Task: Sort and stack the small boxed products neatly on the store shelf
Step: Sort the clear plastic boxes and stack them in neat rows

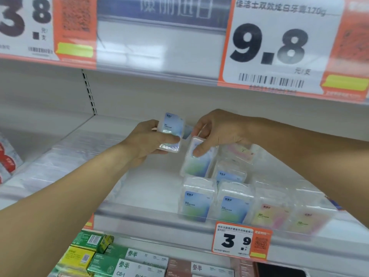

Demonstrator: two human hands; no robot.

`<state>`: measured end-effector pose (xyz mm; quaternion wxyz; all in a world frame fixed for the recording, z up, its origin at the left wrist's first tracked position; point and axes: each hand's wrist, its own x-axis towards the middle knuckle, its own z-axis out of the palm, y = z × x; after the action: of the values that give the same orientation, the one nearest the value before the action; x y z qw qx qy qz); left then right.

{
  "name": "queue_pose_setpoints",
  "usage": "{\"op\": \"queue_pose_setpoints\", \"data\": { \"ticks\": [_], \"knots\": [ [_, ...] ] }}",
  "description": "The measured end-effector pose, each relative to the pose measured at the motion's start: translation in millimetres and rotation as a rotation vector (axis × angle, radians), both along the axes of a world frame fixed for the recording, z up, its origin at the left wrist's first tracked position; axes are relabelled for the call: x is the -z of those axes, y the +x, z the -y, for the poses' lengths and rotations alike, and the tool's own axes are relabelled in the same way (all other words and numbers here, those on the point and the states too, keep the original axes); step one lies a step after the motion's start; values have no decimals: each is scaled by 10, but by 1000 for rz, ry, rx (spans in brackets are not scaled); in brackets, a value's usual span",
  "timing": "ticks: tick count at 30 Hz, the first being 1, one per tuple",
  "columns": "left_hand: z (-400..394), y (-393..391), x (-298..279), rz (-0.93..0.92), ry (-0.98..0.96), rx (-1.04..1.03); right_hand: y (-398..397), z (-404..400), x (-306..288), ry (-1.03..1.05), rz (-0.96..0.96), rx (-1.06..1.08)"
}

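My left hand (147,139) grips a small clear box with a blue-green label (173,128), held upright above the white shelf (151,188). My right hand (215,132) pinches a second blue-green box (197,162) by its top; the box is tilted and sits on the stack beneath. Below it stand two more blue-green boxes (196,198) (233,202) at the shelf front, another (229,172) behind them. Pink-yellow labelled boxes (269,208) fill the right part of the row.
A clear plastic lip (151,212) runs along the shelf front with a 3.9 price tag (239,241). Large price signs (279,47) hang from the shelf above. Green, yellow and white cartons (95,254) fill the shelf below. Red-white packs (8,158) sit far left.
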<state>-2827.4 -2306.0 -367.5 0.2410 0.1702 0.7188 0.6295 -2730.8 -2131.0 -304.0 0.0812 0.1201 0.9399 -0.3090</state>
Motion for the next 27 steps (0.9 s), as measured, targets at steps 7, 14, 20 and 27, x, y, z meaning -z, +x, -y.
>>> {"op": "queue_pose_setpoints", "data": {
  "ticks": [7,14,20,27],
  "knots": [
    [-82,113,-25,54,126,-60,272,64,-24,-198,215,-234],
    [-229,286,-11,46,94,173,361,-114,-74,-166,276,-95],
    [-241,322,-12,62,27,389,537,-208,-39,-189,477,-116],
    [-254,447,24,89,-75,517,590,-208,-30,-126,462,-14]
  ]
}}
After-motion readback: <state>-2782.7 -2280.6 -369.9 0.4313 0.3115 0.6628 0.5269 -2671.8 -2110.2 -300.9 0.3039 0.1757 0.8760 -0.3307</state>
